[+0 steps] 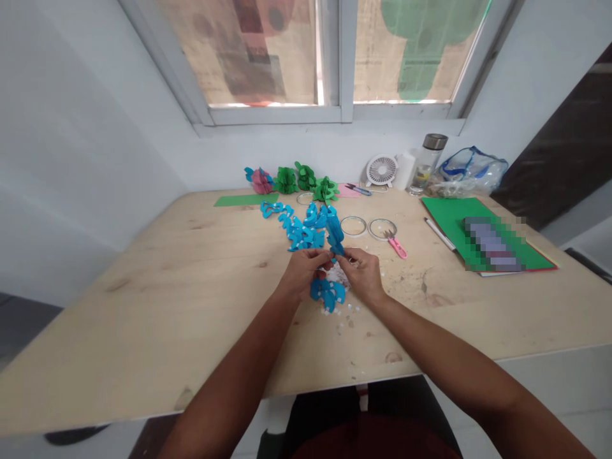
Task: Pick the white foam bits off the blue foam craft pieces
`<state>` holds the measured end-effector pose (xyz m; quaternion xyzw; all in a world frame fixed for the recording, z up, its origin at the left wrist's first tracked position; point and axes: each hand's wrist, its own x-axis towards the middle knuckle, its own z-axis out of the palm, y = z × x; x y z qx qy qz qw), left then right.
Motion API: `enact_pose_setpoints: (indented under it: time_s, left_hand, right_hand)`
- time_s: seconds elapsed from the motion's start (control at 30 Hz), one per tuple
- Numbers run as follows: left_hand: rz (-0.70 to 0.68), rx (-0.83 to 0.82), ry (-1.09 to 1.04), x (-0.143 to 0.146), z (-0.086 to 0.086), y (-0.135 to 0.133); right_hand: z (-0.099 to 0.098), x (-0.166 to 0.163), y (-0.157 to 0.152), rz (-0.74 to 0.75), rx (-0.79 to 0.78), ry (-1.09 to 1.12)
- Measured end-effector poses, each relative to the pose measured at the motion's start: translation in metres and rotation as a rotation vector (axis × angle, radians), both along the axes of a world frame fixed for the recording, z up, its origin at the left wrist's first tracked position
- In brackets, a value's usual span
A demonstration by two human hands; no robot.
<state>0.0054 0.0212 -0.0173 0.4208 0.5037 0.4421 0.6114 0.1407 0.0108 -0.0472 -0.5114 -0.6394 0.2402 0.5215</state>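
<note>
Both my hands meet over the middle of the wooden table (pixel 157 299). My left hand (pixel 302 271) and my right hand (pixel 362 274) each pinch a blue paper cut-out piece (pixel 335 234) that stands up between them. Below my fingers lies another blue cut-out (pixel 327 293) on small white paper scraps (pixel 345 312). Just beyond my hands is a pile of several more blue cut-outs (pixel 301 231).
Green paper flowers (pixel 306 180) and a pink and blue one (pixel 259 180) stand at the back. Two tape rolls (pixel 354 225), pink scissors (pixel 396 246), a pen (pixel 440 234), a green folder (pixel 454 220), a small fan (pixel 381 170), a jar (pixel 425 164) and a plastic bag (pixel 471 171) lie to the right.
</note>
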Motion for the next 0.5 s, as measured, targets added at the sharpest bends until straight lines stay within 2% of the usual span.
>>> enact_pose_setpoints:
  time_s: [0.5]
  left_hand:
    - [0.036, 0.090, 0.087, 0.0018, -0.0019, 0.0016]
  right_hand:
    - [-0.0008, -0.0023, -0.0003, 0.009, -0.037, 0.049]
